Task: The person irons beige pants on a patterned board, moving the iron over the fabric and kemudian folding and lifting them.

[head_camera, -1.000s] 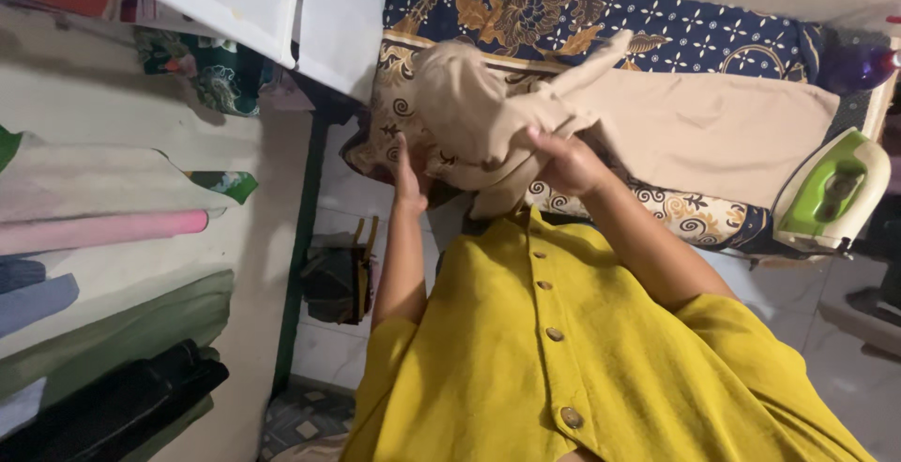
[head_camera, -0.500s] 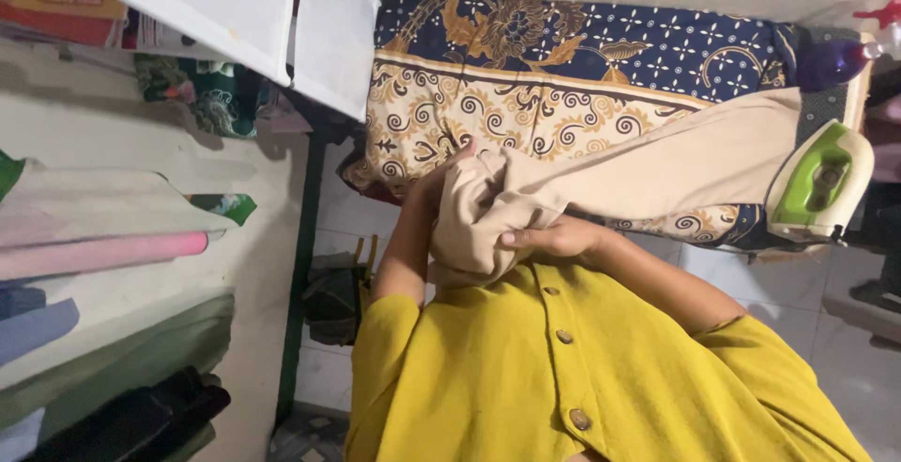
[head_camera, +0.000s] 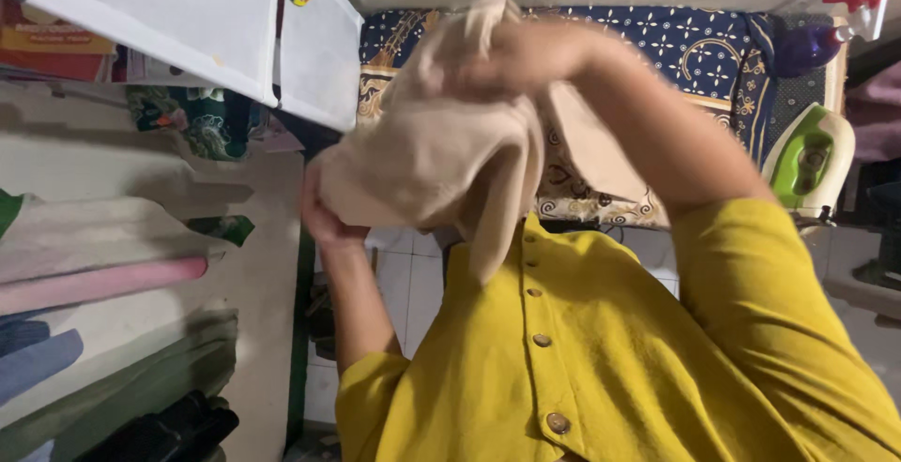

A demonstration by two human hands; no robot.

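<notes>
Now the soft beige cloth garment (head_camera: 441, 157) is lifted clear off the patterned blue-and-cream ironing board (head_camera: 694, 49). Right hand (head_camera: 521, 49) grips its top high up; left hand (head_camera: 324, 218) clutches the lower bunch, so it hangs gathered between both hands.

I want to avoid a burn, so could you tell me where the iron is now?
The green and white iron stands at the right end of the patterned ironing surface, just below the purple spray bottle.
</notes>
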